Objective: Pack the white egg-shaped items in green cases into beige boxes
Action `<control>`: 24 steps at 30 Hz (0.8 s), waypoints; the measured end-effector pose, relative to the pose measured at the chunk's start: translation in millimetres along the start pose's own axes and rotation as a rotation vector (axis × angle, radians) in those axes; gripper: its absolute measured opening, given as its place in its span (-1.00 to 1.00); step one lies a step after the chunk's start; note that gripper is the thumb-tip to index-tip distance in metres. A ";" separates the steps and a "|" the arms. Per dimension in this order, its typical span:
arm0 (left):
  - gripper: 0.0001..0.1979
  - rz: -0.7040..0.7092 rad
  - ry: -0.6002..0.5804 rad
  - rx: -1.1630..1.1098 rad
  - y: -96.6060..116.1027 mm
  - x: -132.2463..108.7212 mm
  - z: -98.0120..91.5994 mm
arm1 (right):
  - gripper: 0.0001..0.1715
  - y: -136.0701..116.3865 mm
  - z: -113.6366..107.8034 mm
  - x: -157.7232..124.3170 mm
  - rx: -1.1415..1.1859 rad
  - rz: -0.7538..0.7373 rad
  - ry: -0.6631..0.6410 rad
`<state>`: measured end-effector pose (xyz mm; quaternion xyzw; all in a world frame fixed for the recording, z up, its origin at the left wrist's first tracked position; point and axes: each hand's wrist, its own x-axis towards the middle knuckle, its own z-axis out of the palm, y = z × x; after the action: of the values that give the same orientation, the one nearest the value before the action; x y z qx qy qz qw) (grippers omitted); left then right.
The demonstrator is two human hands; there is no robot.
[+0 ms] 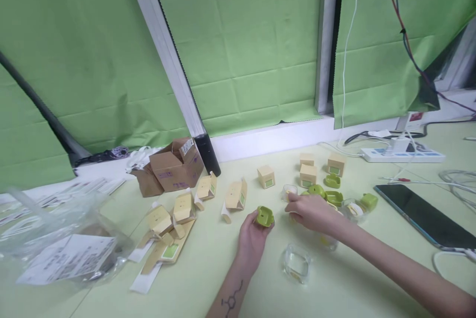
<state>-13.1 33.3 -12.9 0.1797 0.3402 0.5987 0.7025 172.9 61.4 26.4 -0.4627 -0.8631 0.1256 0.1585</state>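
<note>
My left hand [253, 238] is closed around a small green cup-like case [265, 216], its hollow side facing up. To the right, my right hand [311, 214] reaches down with its fingers bent together; whatever they grip is hidden. Just beyond those fingertips sits a small clear plastic piece [289, 192]. Several green pieces lie past the hand, among them an open green tray [332, 181] and a green lid [369, 201]. A clear round container [354, 209] stands beside the lid. Nearer to me, a clear square plastic frame [296, 263] rests on the table.
Small closed boxes [308, 176] stand at the back, and opened boxes [184, 209] lie to the left. Further left are a brown carton [176, 167], a black cylinder [207, 153] and a plastic bag [70, 253]. On the right are a phone [427, 214] and a power strip [403, 154].
</note>
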 end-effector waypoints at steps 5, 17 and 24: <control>-0.88 -0.024 0.023 -0.025 0.2 -1.4 -0.9 | -0.81 -0.1 7.9 20.3 -0.293 -0.134 -0.161; -0.85 -0.010 -0.011 -0.046 -1.8 -0.9 1.0 | -0.88 -6.2 8.0 36.5 -0.560 -0.356 -0.256; -0.87 0.009 -0.023 -0.059 -2.0 -2.5 1.2 | -0.89 -7.1 7.8 42.6 -0.479 -0.363 -0.282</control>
<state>-10.9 30.6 -12.8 0.1674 0.3135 0.6096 0.7086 142.3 92.7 28.5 -0.3034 -0.9500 -0.0483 -0.0560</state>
